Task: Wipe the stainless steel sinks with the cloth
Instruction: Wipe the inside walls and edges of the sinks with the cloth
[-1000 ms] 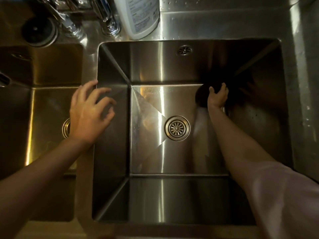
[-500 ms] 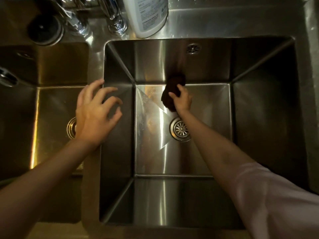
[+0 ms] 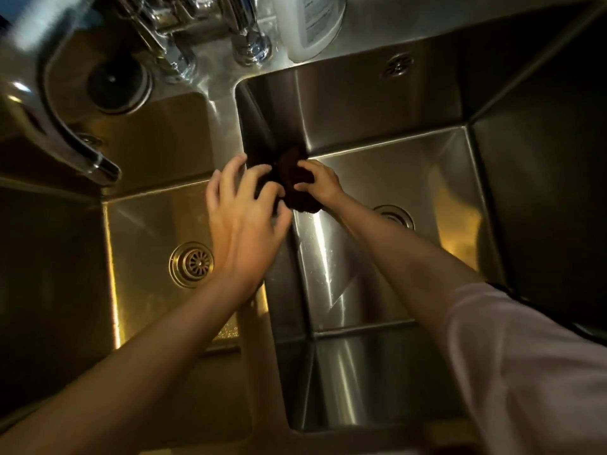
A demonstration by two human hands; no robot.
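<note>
Two stainless steel sinks lie side by side: the right sink (image 3: 410,178) and the left sink (image 3: 147,224), with a narrow divider between them. My right hand (image 3: 320,183) grips a dark bunched cloth (image 3: 292,182) against the far left corner of the right sink. Above the divider hovers my left hand (image 3: 243,221), fingers spread and loosely bent, its fingertips touching the cloth's left edge. Part of the cloth is hidden behind both hands.
Each basin has a round drain, the right drain (image 3: 394,215) and the left drain (image 3: 192,265). A chrome faucet spout (image 3: 82,149) reaches over the left sink. A white bottle (image 3: 312,24) and a dark round cap (image 3: 115,82) stand on the back ledge.
My right hand has swept the cloth leftwards across the far side of the right sink into its left corner. My left hand now touches the cloth. The view has shifted left.
</note>
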